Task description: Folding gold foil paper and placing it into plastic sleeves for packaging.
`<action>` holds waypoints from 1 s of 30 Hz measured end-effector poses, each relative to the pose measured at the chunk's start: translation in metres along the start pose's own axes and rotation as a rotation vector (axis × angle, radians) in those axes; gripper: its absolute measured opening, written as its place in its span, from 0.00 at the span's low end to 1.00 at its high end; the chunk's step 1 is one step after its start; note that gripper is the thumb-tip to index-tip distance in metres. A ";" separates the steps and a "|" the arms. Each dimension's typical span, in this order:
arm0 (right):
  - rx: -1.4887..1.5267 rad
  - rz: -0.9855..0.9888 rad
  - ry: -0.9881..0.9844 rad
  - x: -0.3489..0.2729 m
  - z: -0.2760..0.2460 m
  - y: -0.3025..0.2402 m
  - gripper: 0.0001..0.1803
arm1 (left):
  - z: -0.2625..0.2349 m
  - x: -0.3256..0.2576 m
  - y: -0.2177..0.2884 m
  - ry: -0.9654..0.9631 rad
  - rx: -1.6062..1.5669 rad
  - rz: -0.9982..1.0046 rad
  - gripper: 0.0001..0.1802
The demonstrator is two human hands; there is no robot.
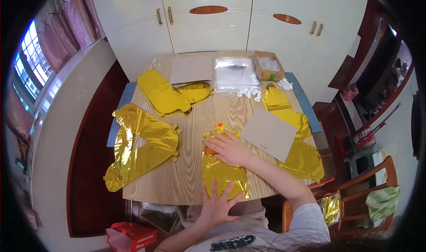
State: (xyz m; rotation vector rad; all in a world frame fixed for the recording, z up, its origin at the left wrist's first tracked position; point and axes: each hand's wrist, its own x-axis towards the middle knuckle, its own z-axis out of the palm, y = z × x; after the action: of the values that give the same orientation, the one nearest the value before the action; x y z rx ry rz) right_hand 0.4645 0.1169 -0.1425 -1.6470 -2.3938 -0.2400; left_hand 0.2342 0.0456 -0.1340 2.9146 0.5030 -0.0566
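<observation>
A gold foil balloon (pixel 225 172), folded flat into a narrow strip, lies at the table's near edge in front of me. Its far end has a small rounded tip with a red spot. My right hand (pixel 230 149) rests flat across the upper part, fingers stretched out toward the left. Lower down, my left hand (pixel 217 206) presses on the near end with its fingers spread. Neither hand grips anything. To the right of the strip, a grey cardboard sheet (pixel 269 133) lies partly over another gold foil balloon (pixel 302 156).
More flat gold foil balloons (pixel 146 141) lie at the left, with another stack (pixel 166 94) behind. Along the back are a cardboard sheet (pixel 191 69), clear plastic bags (pixel 236 74), small white rings (pixel 249 93) and an open cardboard box (pixel 268 66). A wooden chair (pixel 361 194) stands right.
</observation>
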 end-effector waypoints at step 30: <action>0.271 0.043 0.182 -0.168 -0.041 -0.090 0.18 | -0.006 -0.006 -0.005 0.050 0.020 -0.056 0.53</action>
State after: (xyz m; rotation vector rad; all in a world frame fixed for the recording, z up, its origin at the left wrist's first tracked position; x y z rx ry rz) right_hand 0.4419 -0.0767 -0.1499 -1.4843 -2.1464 -0.0520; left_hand 0.2272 0.0494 -0.1281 2.9280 0.5953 0.0031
